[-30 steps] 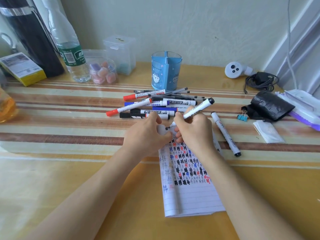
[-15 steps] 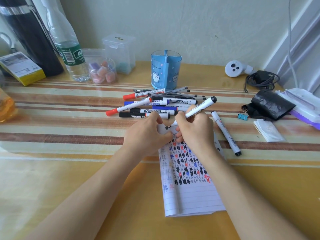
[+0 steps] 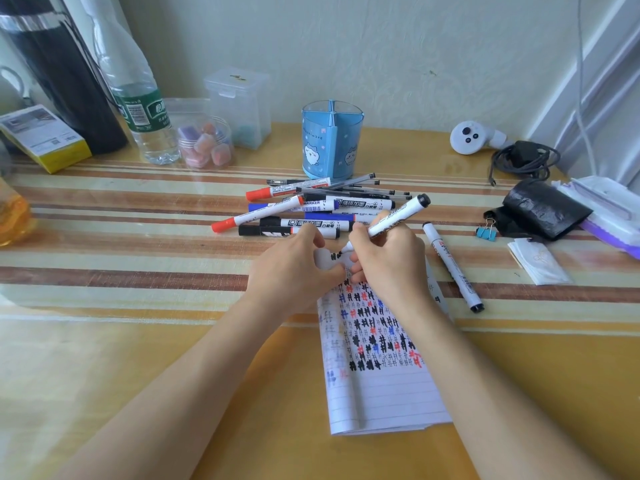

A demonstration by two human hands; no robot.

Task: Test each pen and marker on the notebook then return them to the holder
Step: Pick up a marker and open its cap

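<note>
Marker: I had a black-ended marker point(image 3: 391, 221) clamped in my right hand point(image 3: 388, 261), its tip down at the top of the notebook point(image 3: 381, 386).
Left hand: my left hand point(image 3: 294, 268) pressed the page flat just beside the tip, gripping nothing.
Notebook: black, blue and red marks covered its upper half; the lower lines were bare.
Left to do: a pile of pens and markers point(image 3: 311, 209) lay on the tabletop point(image 3: 138, 341) before the blue holder point(image 3: 332, 140), with a lone marker point(image 3: 452, 266) to the right. I saw nothing standing in the holder, so I judged the returning not begun.
</note>
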